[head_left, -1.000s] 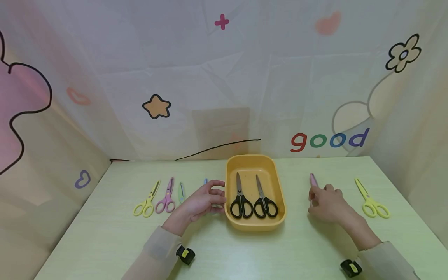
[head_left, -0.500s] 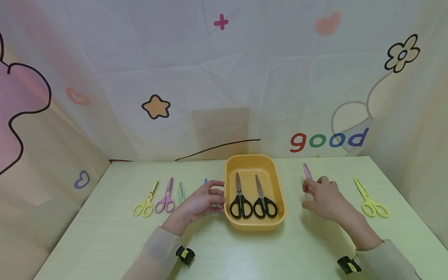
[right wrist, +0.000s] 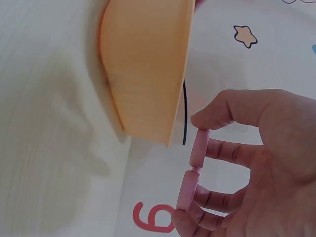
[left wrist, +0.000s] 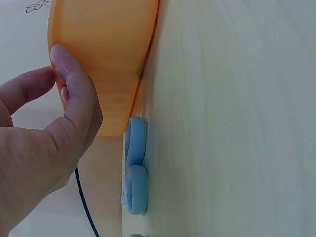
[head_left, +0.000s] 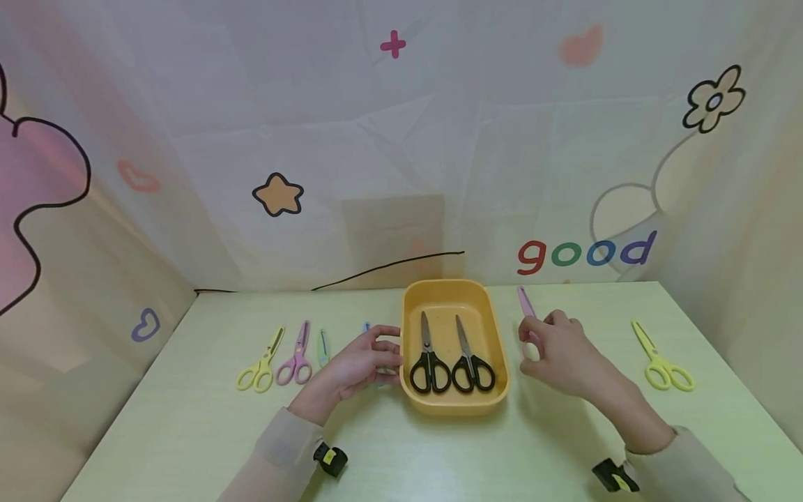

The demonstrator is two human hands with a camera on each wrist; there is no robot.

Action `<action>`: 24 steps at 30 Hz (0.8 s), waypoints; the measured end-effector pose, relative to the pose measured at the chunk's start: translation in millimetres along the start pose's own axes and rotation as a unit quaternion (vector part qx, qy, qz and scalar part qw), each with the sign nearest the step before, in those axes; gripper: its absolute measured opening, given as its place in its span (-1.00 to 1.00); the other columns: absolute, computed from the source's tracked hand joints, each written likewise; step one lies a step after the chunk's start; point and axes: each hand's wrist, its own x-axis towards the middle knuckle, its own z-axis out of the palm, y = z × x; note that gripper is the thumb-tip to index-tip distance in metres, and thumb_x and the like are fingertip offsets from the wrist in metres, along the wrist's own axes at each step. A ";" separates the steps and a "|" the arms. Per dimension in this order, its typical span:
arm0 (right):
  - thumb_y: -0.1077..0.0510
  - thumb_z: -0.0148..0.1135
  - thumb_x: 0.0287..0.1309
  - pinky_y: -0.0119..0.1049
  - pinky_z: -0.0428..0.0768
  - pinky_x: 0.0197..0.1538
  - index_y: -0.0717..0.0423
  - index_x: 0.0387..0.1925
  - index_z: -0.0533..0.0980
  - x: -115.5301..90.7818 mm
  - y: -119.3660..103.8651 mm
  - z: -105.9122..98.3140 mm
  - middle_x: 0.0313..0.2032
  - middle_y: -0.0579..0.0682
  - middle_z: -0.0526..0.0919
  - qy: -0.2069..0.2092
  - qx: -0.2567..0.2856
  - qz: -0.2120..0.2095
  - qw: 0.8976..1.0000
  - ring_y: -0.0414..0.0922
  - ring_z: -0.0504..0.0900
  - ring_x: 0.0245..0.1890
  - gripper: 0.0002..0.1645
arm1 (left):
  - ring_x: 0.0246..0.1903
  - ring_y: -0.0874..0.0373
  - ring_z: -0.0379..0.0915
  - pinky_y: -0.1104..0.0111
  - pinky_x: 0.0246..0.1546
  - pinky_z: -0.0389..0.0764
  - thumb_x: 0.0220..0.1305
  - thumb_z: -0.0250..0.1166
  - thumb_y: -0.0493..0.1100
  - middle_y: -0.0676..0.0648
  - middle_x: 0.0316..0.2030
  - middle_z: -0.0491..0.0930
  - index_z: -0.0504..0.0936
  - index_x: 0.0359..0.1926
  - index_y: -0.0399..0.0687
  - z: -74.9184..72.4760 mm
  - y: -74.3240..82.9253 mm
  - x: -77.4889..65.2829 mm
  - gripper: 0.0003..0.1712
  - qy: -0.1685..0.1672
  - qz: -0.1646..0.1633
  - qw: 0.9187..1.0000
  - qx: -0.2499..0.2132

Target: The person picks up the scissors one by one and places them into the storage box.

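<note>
My left hand (head_left: 360, 359) rests its fingertips against the left rim of a yellow plastic tray (head_left: 445, 296), fingers loosely bent. In the left wrist view, a fingertip and the thumb lie at the tray's edge above the blue handle loops of scissors (left wrist: 138, 190). Two black-handled scissors (head_left: 430, 362) lie in the tray, blades pointing away. To the tray's right, my right hand (head_left: 567, 352) holds pink scissors (head_left: 525, 301) by the handle loops (right wrist: 199, 148), raised above the table with the blades pointing away. The fingers cover part of the handle.
Yellow scissors (head_left: 260, 366), another pink pair (head_left: 297, 361) and green scissors (head_left: 323, 345) lie in a row left of the tray. More yellow scissors (head_left: 661, 366) lie at the far right. A printed curtain (head_left: 301, 139) hangs behind the table (head_left: 414, 453).
My right hand has lifted the pink scissors and carried them left, closer to the tray. My left hand stays at the tray's rim.
</note>
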 end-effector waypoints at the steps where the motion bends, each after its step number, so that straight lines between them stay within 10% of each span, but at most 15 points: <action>1: 0.17 0.44 0.00 -0.02 0.43 -0.29 0.03 -0.16 0.52 0.3 -2.5 0.2 -0.26 0.15 0.42 0.000 0.002 -0.004 1.000 0.20 0.38 -0.23 -0.65 | -0.19 0.03 0.56 0.28 -0.18 0.71 0.40 0.17 -0.45 -0.29 -0.02 0.45 0.09 0.47 -0.35 0.0 0.1 -0.3 -0.30 0.000 0.000 1.000 0.000; 24: 0.23 0.40 0.00 -0.14 0.40 -0.32 0.01 -0.22 0.49 16.1 -51.3 21.3 -0.27 0.11 0.39 -0.016 0.006 -0.043 0.999 0.12 0.34 -0.22 -0.70 | -0.19 0.02 0.58 0.27 -0.16 0.71 0.42 0.16 -0.44 -0.33 0.02 0.45 0.08 0.49 -0.32 -1.1 -0.2 -0.4 -0.28 -0.009 0.001 1.000 -0.004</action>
